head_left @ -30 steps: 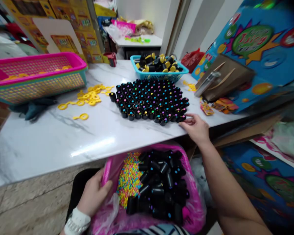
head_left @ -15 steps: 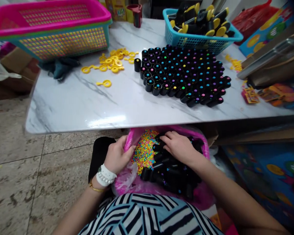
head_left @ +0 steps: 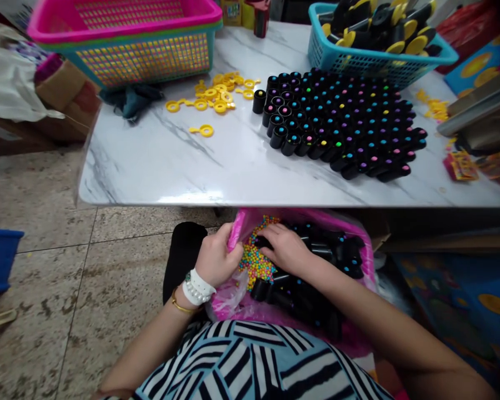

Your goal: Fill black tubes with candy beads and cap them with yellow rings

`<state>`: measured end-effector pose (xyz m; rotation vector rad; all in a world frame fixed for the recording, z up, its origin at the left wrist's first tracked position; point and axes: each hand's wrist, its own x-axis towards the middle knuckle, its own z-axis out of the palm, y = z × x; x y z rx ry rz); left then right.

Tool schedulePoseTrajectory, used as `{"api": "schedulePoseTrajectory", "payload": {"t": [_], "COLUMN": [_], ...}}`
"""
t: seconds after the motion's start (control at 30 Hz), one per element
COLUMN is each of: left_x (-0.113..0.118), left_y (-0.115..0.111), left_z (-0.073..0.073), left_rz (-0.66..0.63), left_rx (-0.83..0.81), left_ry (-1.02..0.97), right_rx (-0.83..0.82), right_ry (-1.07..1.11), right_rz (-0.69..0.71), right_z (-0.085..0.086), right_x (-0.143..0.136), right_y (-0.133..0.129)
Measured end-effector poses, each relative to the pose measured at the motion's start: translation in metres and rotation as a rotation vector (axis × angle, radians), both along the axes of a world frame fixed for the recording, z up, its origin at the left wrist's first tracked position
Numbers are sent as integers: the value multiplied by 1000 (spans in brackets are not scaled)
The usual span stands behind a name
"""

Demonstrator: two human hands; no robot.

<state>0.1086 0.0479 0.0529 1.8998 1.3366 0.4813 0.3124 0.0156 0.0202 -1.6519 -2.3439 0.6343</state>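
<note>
In my lap, partly under the table edge, is a pink basket lined with clear plastic. Small multicoloured beads lie at its left side, and many loose black tubes fill the rest. My left hand is closed round the basket's left rim. Inside the basket, my right hand reaches over the beads, its fingers and thumb curled about a black tube that shows only in part. On the table stand rows of black tubes, with coloured beads at their tops.
Yellow ring-shaped pieces lie on the marbled table. Behind them are stacked pink and teal baskets and a dark cloth. A blue basket holds black and yellow pieces. A blue bin stands on the floor.
My right hand has moved left, from over the black tubes to the beads. My left hand keeps hold of the rim. The whole view has shifted, so the table appears further right.
</note>
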Motion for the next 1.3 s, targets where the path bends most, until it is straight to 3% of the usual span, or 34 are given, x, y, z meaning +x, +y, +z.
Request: {"api": "schedulePoseTrajectory", "payload": {"t": [0.13, 0.23, 0.33, 0.47, 0.53, 0.6, 0.7, 0.8, 0.87, 0.93, 1.03, 1.1, 1.2, 1.3], "left_x": [0, 1, 0, -2, -2, 0, 5, 8, 8, 6, 3, 3, 5, 9], "left_y": [-1, -1, -1, -1, 0, 1, 2, 1, 1, 0, 1, 3, 5, 5], "left_z": [2, 3, 3, 0, 0, 1, 7, 10, 11, 9, 5, 3, 3, 8], "left_rz": [-14, -24, -20, -5, -2, 1, -3, -10, -7, 1, 12, 14, 2, -5], "left_rx": [37, 74, 69, 12, -5, -5, 16, 18, 10, 4, -4, -10, -8, 10], "left_ry": [59, 77, 69, 20, 13, 16, 13, 11, 3, -9, -11, -8, -19, -29], "right_rx": [161, 143, 21, -108, -109, -22, 97, 40, -12, -68, -158, -144, -40, 10], "right_ry": [-178, -203, 4, 476, 592, 546, 224, -51, -3, 207, 539, 631, 556, 276], "right_rz": [52, 158, 233, 133, 75, 53, 103, 235, 305, 313, 225, 135, 86, 176], "right_z": [10, 12, 10, 21, 29, 32, 27, 20, 20, 26, 40, 45, 40, 25], "right_x": [11, 0, -11, 1, 15, 24, 17, -5, -15, -14, 5, 20, 27, 14], "right_y": [-1, -2, -7, -15, -17, -16, -12, -10, -11, -15, -20, -21, -17, -9]}}
